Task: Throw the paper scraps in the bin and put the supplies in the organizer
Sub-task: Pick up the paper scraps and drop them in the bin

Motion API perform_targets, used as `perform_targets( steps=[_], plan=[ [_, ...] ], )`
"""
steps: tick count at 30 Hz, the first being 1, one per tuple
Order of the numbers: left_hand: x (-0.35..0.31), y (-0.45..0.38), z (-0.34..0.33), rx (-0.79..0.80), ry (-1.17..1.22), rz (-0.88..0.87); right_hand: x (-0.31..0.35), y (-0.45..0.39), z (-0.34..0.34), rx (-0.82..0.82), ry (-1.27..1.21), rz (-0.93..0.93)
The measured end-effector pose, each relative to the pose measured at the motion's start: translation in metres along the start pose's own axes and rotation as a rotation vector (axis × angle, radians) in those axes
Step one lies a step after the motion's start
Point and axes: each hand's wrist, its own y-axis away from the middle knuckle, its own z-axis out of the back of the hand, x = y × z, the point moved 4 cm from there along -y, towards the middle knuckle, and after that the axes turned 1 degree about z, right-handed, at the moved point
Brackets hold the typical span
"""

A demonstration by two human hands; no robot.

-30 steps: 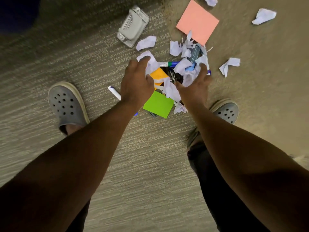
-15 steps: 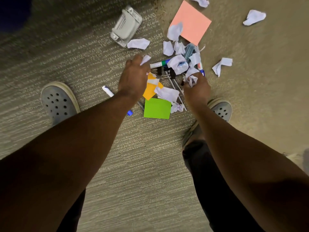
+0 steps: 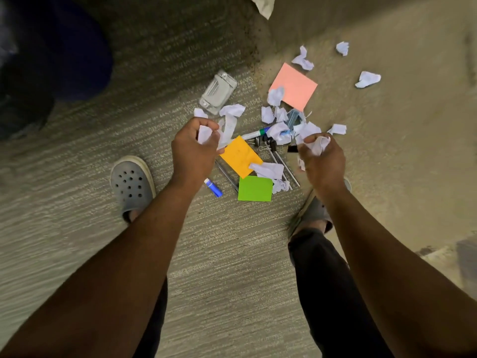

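Crumpled white paper scraps (image 3: 275, 117) lie scattered on the carpet among supplies. My left hand (image 3: 193, 148) is raised above the pile, closed around a wad of white scraps. My right hand (image 3: 321, 157) is likewise closed on a crumpled scrap. Between the hands lie an orange sticky pad (image 3: 240, 155), a green sticky pad (image 3: 255, 188), a pink pad (image 3: 294, 87), a green-banded marker (image 3: 255, 134), black binder clips (image 3: 265, 146) and thin pens (image 3: 284, 167). A blue-capped marker (image 3: 213, 187) lies under my left wrist.
A grey hole punch (image 3: 218, 92) sits on the carpet beyond my left hand. More scraps (image 3: 367, 79) lie at the far right. A dark blue object (image 3: 64, 55) fills the upper left. My grey clogs (image 3: 131, 184) stand either side of the pile.
Both hands have closed on paper scraps and lifted off the pile. The view has pulled back and tilted, showing more floor and the dark blue object.
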Motion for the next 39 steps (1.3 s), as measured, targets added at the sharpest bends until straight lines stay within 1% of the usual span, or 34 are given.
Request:
perform_targets(
  steps=[6,8,10,12,14,18,20,22,24,27,29,32,35,37,39],
  plan=[
    [-0.035,0.005,0.048,0.027,-0.046,-0.017,0.044,0.014,0.004,-0.019,0.130,-0.038],
    [-0.051,0.005,0.066,0.006,-0.030,-0.037,0.063,0.022,0.003,-0.035,0.146,-0.018],
    [-0.068,0.004,0.086,-0.023,0.035,-0.032,0.088,0.032,-0.003,-0.006,0.134,0.025],
    [-0.083,0.004,0.107,-0.037,0.126,-0.029,0.122,0.046,-0.013,0.060,0.085,0.108],
    [-0.098,0.006,0.130,-0.039,0.240,-0.029,0.166,0.065,-0.024,0.133,-0.017,0.171],
    [-0.124,0.011,0.180,-0.072,0.424,-0.014,0.261,0.111,-0.053,0.392,-0.381,0.213],
    [-0.136,0.015,0.208,-0.097,0.472,-0.047,0.306,0.132,-0.068,0.500,-0.457,0.284],
    [-0.144,0.017,0.238,-0.139,0.504,-0.083,0.343,0.151,-0.083,0.574,-0.477,0.353],
    [-0.146,0.014,0.268,-0.204,0.479,-0.130,0.375,0.167,-0.100,0.619,-0.443,0.440],
    [-0.143,0.005,0.311,-0.380,0.238,-0.210,0.410,0.183,-0.136,0.632,-0.284,0.584],
    [-0.136,-0.010,0.333,-0.466,0.145,-0.193,0.425,0.188,-0.165,0.608,-0.173,0.678],
    [-0.126,-0.035,0.348,-0.485,0.116,-0.156,0.438,0.190,-0.203,0.555,-0.018,0.799],
    [-0.121,-0.053,0.352,-0.531,-0.071,-0.134,0.445,0.186,-0.237,0.526,0.229,0.936],
    [-0.119,-0.061,0.351,-0.538,-0.153,-0.135,0.449,0.181,-0.253,0.582,0.334,0.947],
    [-0.114,-0.071,0.348,-0.497,-0.184,-0.099,0.451,0.177,-0.259,0.672,0.391,0.924]
  ],
)
